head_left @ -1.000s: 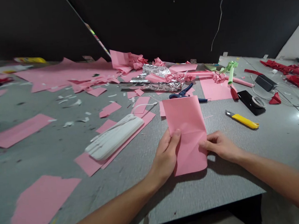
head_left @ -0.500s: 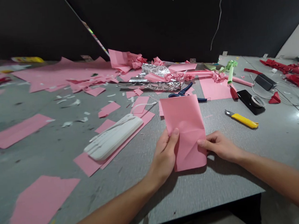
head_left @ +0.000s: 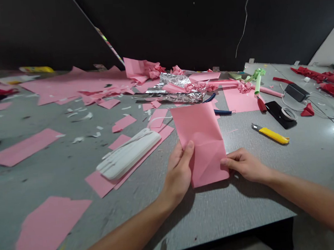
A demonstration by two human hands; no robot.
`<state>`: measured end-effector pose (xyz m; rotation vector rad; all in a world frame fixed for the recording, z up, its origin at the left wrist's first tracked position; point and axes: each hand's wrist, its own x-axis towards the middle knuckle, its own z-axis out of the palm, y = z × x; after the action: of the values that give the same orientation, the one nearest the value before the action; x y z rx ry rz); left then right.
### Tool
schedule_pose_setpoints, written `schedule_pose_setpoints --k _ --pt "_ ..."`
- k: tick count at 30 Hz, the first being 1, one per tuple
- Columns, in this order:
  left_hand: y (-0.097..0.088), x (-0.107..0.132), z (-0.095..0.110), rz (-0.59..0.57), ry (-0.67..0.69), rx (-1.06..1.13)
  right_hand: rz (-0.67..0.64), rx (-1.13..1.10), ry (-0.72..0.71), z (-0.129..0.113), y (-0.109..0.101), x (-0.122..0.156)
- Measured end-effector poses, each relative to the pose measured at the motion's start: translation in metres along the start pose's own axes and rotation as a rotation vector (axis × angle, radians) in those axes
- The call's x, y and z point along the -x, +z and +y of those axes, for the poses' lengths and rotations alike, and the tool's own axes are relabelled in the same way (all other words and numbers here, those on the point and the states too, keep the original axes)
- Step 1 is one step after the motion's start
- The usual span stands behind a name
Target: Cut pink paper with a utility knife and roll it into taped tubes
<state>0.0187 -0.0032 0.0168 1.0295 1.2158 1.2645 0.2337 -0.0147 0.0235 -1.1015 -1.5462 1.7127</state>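
Observation:
A creased sheet of pink paper (head_left: pixel 204 145) is held up off the table between both hands, its top leaning a little to the left. My left hand (head_left: pixel 180 169) grips the left edge, thumb on the front face and fingers behind. At the lower right edge, my right hand (head_left: pixel 242 164) pinches the paper between thumb and fingers. Behind the sheet, blue-handled pliers (head_left: pixel 222 112) are partly covered. To the left lies a long white plastic case (head_left: pixel 129 153) with grooves, resting on pink strips (head_left: pixel 99 184).
A yellow utility knife (head_left: pixel 270 133), a black phone (head_left: pixel 280 114) with a tape roll (head_left: pixel 288 114), and a black adapter (head_left: pixel 296 93) lie at right. Crumpled foil (head_left: pixel 178 88) and pink scraps (head_left: pixel 75 85) spread along the dark back panel. The table edge (head_left: pixel 234 233) is near me.
The pink paper has tilted and shifted slightly left, with my left hand moving along with it. My right hand keeps its pinch. The view has shifted a little.

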Motion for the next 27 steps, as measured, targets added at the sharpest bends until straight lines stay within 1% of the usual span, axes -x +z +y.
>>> schedule_pose_setpoints --k 3,8,13,17,22,27 --pt "0.000 -0.001 -0.001 0.009 0.001 0.002 0.001 -0.014 0.008 -0.001 0.001 -0.001" --pt "-0.004 -0.005 -0.002 0.095 0.083 0.005 -0.038 -0.053 0.062 0.000 0.001 -0.002" --pt "-0.006 -0.007 -0.007 0.082 0.091 0.028 0.005 -0.102 0.064 0.004 0.001 -0.003" --pt "-0.004 -0.007 -0.004 0.055 0.053 0.068 0.011 -0.113 0.096 0.007 0.000 -0.003" --pt "-0.006 -0.011 -0.003 0.138 0.069 0.100 -0.027 -0.071 0.090 0.005 0.001 -0.001" --pt "-0.007 -0.016 -0.006 0.130 0.072 0.136 -0.020 -0.075 0.054 0.003 0.002 0.000"
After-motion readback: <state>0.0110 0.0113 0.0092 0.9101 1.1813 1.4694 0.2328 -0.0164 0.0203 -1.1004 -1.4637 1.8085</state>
